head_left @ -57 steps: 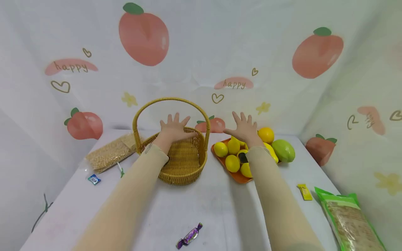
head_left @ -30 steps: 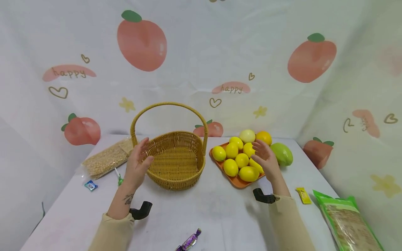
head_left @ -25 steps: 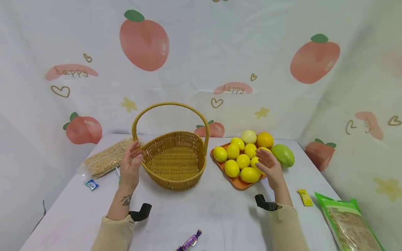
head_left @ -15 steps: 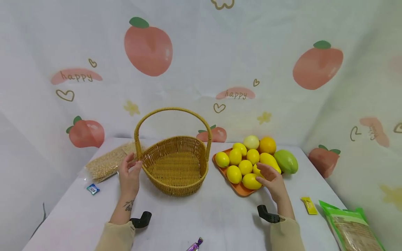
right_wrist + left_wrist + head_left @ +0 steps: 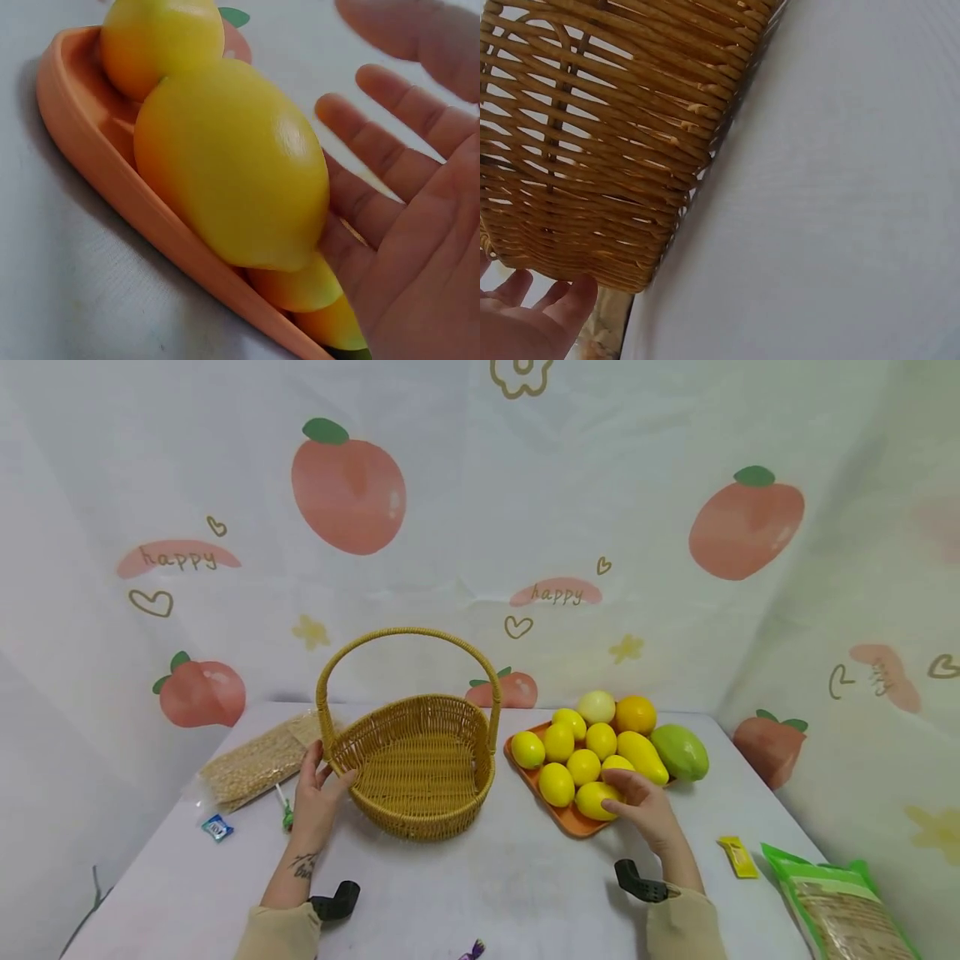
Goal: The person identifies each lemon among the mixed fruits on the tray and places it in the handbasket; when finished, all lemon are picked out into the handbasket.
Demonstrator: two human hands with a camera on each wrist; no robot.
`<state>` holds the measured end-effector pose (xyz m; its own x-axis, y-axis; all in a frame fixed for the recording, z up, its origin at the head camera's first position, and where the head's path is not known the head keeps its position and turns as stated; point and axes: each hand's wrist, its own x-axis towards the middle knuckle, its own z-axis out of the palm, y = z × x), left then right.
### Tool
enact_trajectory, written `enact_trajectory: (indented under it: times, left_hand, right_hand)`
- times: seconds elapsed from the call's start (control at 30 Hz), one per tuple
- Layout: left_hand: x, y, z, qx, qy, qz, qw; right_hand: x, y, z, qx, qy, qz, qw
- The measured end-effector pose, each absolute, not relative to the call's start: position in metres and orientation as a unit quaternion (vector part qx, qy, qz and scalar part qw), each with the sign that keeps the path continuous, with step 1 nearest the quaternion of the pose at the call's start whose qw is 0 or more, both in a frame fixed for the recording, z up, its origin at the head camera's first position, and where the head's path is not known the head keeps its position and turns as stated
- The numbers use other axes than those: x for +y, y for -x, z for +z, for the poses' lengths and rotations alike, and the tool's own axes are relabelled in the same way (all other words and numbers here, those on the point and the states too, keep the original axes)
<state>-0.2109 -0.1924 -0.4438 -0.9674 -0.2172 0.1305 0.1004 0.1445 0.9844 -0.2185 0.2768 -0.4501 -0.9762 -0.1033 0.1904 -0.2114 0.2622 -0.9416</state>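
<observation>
Your fingers (image 5: 390, 101) on the right hand (image 5: 643, 803) are spread and nearly straight, cupped loosely against the nearest lemon (image 5: 597, 799) at the front edge of the orange tray (image 5: 572, 819), touching its side without closing round it; the right wrist view shows the palm open beside the fruit and the tray's rim under it. Your left hand (image 5: 316, 793) rests against the left wall of the wicker basket (image 5: 420, 814), thumb toward the rim near the foot of the handle (image 5: 407, 634), fingers relaxed and only slightly bent; whether they clasp the weave you cannot tell from these views, though the left wrist view shows the fingertips (image 5: 574, 300) just at the basket's lower edge. The basket stands upright near the middle of the white table (image 5: 510, 877), with the tray just beside it to your right. The tray carries a heap of yellow lemons, with a pale round fruit (image 5: 597, 706) and an orange (image 5: 635, 714) at its far side, and a green mango (image 5: 679, 752) lying at its right edge. Toward the table's left edge lies a clear bag of grain (image 5: 258, 760) with a small blue sweet (image 5: 216, 827) in front of it. Near the right edge are a yellow sachet (image 5: 737, 856) and a green packet (image 5: 840, 906), and a purple wrapped sweet (image 5: 472, 951) shows at the front edge.
</observation>
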Motion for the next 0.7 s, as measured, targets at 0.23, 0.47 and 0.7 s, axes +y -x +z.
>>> enact_trajectory:
  times: [0.23, 0.47, 0.7]
  left_hand:
    - [-0.192, 0.213, -0.445, -0.737, -0.046, -0.665, 0.108]
    - [-0.182, 0.207, -0.441, -0.744, -0.071, -0.650, 0.138]
    - [-0.188, 0.214, -0.441, -0.712, -0.060, -0.680, 0.167]
  right_hand:
    - [0.273, 0.218, -0.453, -0.827, -0.059, 0.559, -0.007]
    - [0.269, 0.220, -0.453, -0.841, -0.030, 0.539, -0.030]
    - [0.265, 0.223, -0.454, -0.847, -0.016, 0.530, -0.042]
